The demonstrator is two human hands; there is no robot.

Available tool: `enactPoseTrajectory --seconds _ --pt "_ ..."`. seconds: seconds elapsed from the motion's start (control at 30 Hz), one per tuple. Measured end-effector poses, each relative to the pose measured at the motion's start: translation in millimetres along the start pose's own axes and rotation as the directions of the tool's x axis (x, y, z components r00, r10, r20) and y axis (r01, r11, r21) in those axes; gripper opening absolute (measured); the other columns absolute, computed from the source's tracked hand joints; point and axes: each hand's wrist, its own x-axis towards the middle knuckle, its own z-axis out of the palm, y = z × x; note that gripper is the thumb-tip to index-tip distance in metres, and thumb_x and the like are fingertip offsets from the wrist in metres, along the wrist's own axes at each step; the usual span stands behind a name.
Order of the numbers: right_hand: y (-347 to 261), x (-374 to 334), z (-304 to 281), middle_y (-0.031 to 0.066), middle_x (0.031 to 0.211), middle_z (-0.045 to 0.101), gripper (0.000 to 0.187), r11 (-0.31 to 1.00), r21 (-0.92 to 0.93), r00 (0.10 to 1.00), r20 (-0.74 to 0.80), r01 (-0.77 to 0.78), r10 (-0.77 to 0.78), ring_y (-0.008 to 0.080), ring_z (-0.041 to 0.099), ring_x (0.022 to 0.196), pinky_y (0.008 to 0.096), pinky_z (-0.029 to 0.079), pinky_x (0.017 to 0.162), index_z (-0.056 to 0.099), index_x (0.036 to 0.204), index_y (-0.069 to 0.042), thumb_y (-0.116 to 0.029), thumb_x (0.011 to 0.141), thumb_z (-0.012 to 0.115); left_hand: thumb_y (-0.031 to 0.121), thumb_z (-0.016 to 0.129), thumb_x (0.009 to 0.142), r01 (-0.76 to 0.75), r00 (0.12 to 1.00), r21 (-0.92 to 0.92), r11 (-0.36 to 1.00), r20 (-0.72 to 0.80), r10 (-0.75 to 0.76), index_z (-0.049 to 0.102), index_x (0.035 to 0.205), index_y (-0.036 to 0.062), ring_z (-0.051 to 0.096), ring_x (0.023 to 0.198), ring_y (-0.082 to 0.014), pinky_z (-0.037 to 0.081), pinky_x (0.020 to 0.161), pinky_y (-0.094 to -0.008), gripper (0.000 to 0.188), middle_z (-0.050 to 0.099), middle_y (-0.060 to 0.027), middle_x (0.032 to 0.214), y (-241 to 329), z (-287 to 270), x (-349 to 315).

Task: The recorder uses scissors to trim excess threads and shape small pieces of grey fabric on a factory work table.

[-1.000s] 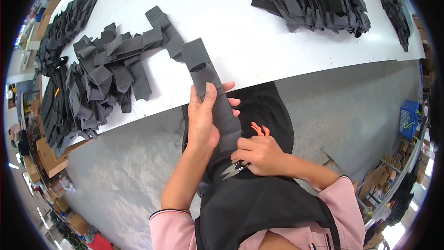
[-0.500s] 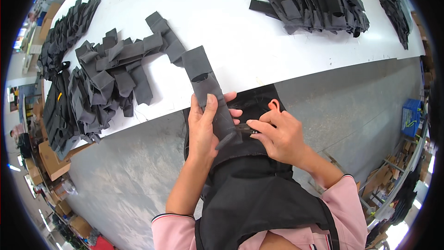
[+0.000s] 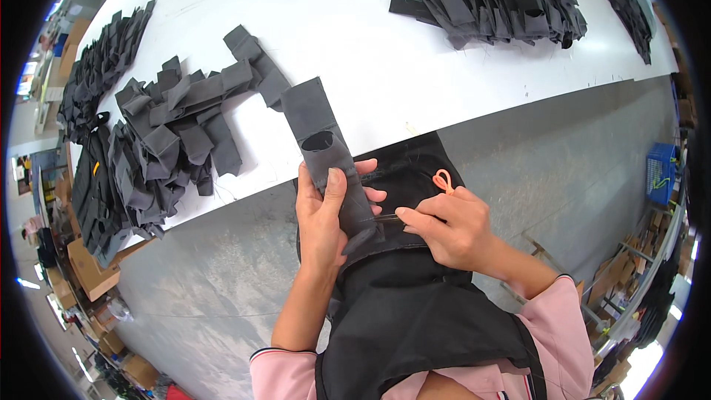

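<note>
My left hand (image 3: 322,207) grips a dark grey fabric strip (image 3: 311,111), thumb on top and fingertips showing past its right edge. The strip has an oval opening near its upper part, and its lower end is folded over. In my right hand (image 3: 452,228) is a pair of thread snips (image 3: 388,217) with an orange loop (image 3: 443,180) standing up above the fingers. Its thin metal blades point left and reach the strip's right edge near the lower end. My fingers hide the snips' body.
A white table (image 3: 333,22) spans the far side. On it lie a loose heap of grey strips (image 3: 178,122) at left, a stacked bundle (image 3: 511,0) at back right and another (image 3: 622,4) at far right. A blue crate (image 3: 659,172) stands at right, a cardboard box (image 3: 90,267) at left.
The blades of the snips now meet the strip's edge more plainly. The opening in the strip gapes wider. Both hands have shifted only slightly, and the view has moved a little.
</note>
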Motion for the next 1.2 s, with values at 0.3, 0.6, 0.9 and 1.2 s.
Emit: enactPoseTrajectory --seconds 0.3,0.6,0.9,1.2 --pt "-3.6 4.2 4.4 -0.0023 0.073 0.052 0.03 0.993 -0.061 0.994 0.048 0.096 -0.093 0.0112 0.048 0.054 0.0269 0.034 0.05 0.068 0.093 -0.009 -0.006 0.063 0.066 0.026 0.05 0.096 -0.042 0.999 -0.015 0.999 0.013 0.042 0.036 0.119 0.0027 0.067 0.073 -0.0229 0.056 0.06 -0.0311 0.035 0.06 -0.0233 0.107 0.1 0.0 -2.9" --pt "-2.0 -5.9 0.3 -0.0024 0.072 0.053 0.031 0.994 -0.063 0.996 -0.001 0.091 -0.091 0.0115 0.047 0.053 0.0266 0.034 0.05 0.069 0.096 -0.009 -0.008 0.066 0.071 0.028 0.05 0.096 -0.012 1.0 -0.027 1.0 -0.005 0.012 0.036 0.119 0.0029 0.067 0.072 -0.0233 0.057 0.058 -0.0315 0.037 0.06 -0.0234 0.106 0.3 -3.7 -4.9" --pt "-5.2 -4.0 -1.1 -0.0012 0.074 0.05 0.033 0.986 -0.11 0.992 0.038 0.126 -0.122 0.0106 0.046 0.054 0.0271 0.031 0.05 0.068 0.095 -0.007 -0.01 0.063 0.062 0.026 0.05 0.096 -0.04 0.999 0.003 0.999 0.008 0.04 0.035 0.119 0.0027 0.067 0.075 -0.0231 0.057 0.061 -0.0319 0.036 0.06 -0.0233 0.107 0.4 -1.9 -8.2" --pt "-5.6 -2.4 -0.9 -0.0006 0.074 0.052 0.033 0.995 -0.052 0.994 0.077 0.087 -0.083 0.0126 0.05 0.057 0.0271 0.035 0.051 0.068 0.096 -0.008 -0.009 0.063 0.068 0.027 0.05 0.096 -0.037 0.999 0.008 0.999 0.016 0.037 0.036 0.119 0.0028 0.067 0.074 -0.0229 0.057 0.06 -0.0316 0.036 0.061 -0.0233 0.106 -1.1 -6.1 -7.7"
